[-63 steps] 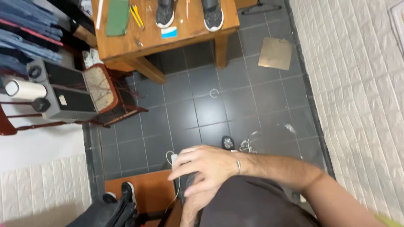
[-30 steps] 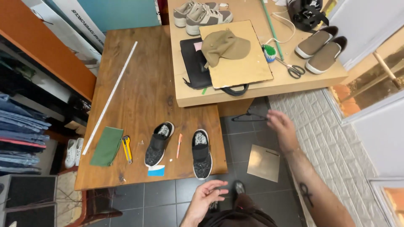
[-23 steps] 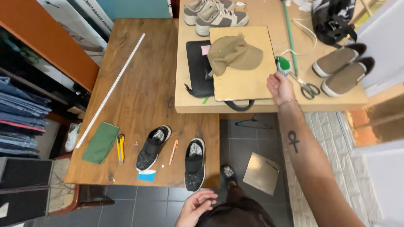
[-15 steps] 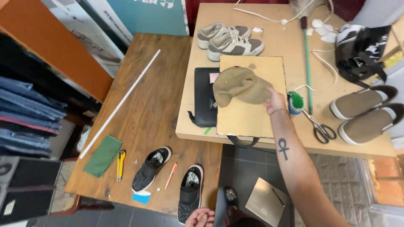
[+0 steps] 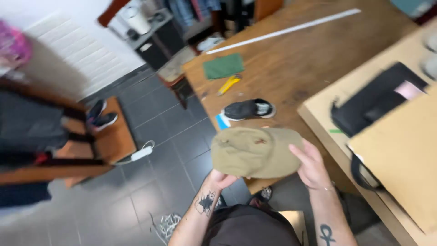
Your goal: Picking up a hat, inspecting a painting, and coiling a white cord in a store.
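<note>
I hold a khaki cap [image 5: 255, 151] in front of me with both hands, over the dark tiled floor and the near edge of a wooden table [image 5: 296, 64]. My left hand [image 5: 221, 178] grips its lower left rim from below. My right hand [image 5: 312, 165] is wrapped over its right side. A black shoe [image 5: 248, 109] lies on the table just beyond the cap, with a small blue piece [image 5: 222, 121] beside it.
A green cloth [image 5: 223, 66], a yellow cutter [image 5: 229, 84] and a long white strip [image 5: 282, 31] lie on the wooden table. To the right, a lighter table holds a brown board [image 5: 405, 155] and a black bag [image 5: 378, 102]. A white power strip [image 5: 142, 153] lies on the floor by a low wooden stand [image 5: 114, 141] with shoes.
My right hand took the cap off the brown board and brought it down toward me. My left hand has come up and now grips it too. The view has swung around.
</note>
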